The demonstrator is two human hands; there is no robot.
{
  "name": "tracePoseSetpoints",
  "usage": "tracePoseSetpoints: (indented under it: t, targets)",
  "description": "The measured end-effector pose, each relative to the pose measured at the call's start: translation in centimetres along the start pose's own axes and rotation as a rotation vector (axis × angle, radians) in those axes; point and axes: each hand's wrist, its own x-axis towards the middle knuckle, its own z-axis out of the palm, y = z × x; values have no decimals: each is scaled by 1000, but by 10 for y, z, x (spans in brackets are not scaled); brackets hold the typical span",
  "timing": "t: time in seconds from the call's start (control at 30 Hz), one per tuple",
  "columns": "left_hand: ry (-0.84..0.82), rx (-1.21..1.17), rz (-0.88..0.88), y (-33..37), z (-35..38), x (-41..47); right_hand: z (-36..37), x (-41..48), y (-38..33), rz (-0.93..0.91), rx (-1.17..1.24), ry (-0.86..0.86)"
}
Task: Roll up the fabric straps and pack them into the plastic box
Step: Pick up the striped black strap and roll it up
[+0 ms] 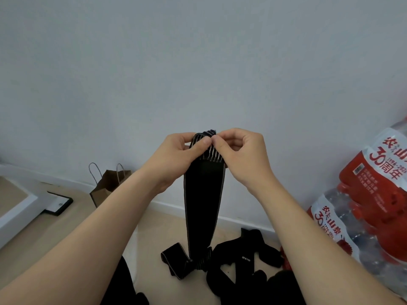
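Arms up front; L hand & R hand each pinch strap top; strap hangs vertical, btm end on floor.

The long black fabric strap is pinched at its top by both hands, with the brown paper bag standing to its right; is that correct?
Not quite: in the head view the brown paper bag stands to the left of the long black fabric strap; the left hand and right hand do pinch its top.
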Motion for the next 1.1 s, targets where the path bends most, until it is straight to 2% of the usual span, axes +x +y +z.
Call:
tracePoseSetpoints:
  t: [0.17,0.3,0.4,0.5,0.7,0.8,0.9,1.1]
  targets:
    - [114,-13,10,-2,-3,4,5,1,0,-49,-46,-52]
    - [111,-138,8,0,-6,5,6,2,-3,-76,30,-40]
    - [117,-142,-4,0,-9,5,6,-2,-5,-70,89,-74]
    - [60,-142,-13,-1,-11,3,7,-9,-3,-41,49,-70]
    - [60,67,67,-1,-15,-10,3,-13,-5,122,31,-131]
    - [72,140,117,0,-14,-15,3,-16,-6,207,139,-195]
    - [59,138,93,1,-9,-17,-3,-15,-7,132,135,-125]
    - [54,131,54,2,-8,-18,-5,-19,-10,0,21,-111]
